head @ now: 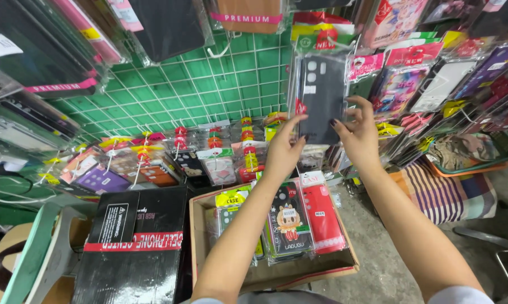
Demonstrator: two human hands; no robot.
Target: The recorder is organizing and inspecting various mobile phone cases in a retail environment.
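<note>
Green wire wall grid hung with packaged phone cases; below it a black carton beside an open cardboard box of packaged cases. Both hands raised at the grid: left hand and right hand pinch the lower edges of a black phone case in its clear sleeve, fingers closed on it from either side.

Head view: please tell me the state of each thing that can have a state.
Left hand: gripping the black phone case.
Right hand: gripping the same case.
Black phone case: packaged, held upright against the rack.
Cardboard box: open, holding packaged cases.
Black carton: closed.
</note>
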